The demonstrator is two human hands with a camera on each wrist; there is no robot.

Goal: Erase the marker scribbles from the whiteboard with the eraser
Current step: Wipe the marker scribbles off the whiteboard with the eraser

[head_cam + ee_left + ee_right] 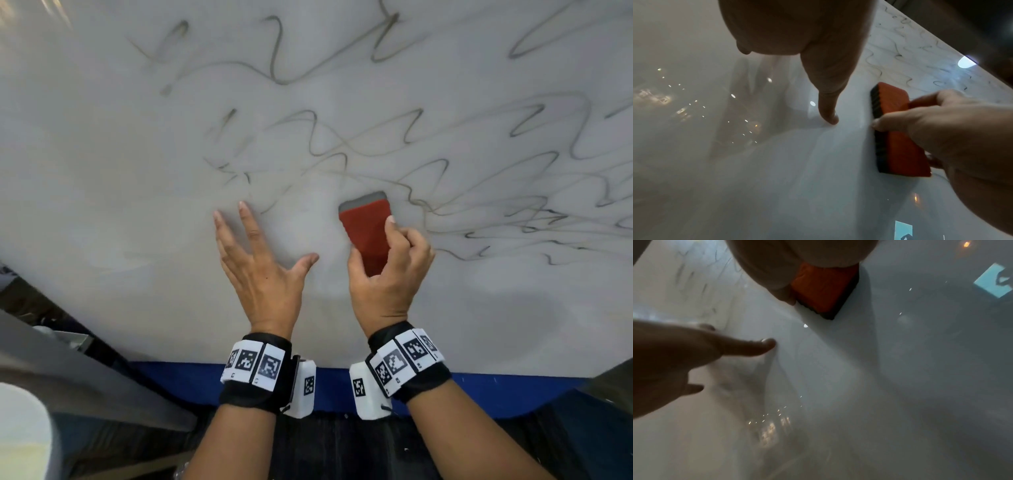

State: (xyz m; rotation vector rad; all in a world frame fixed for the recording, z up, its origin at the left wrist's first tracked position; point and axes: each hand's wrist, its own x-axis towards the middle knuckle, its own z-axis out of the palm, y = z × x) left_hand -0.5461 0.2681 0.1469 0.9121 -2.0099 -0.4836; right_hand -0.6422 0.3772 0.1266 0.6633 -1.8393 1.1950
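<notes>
Head view: right hand (387, 274) grips eraser (368, 233) on whiteboard (102, 171), scribbles (479, 192) beyond; left hand (260, 267) splayed flat, bracing. Left wrist view: felt edge flat on board. Advised: keep felt flat, press evenly, sweep into scribbles with overlapping strokes.

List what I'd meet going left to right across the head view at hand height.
Wiped whiteboard → left hand, spread flat on the board → eraser → right hand gripping the eraser → dense scribbles still unerased.
</notes>
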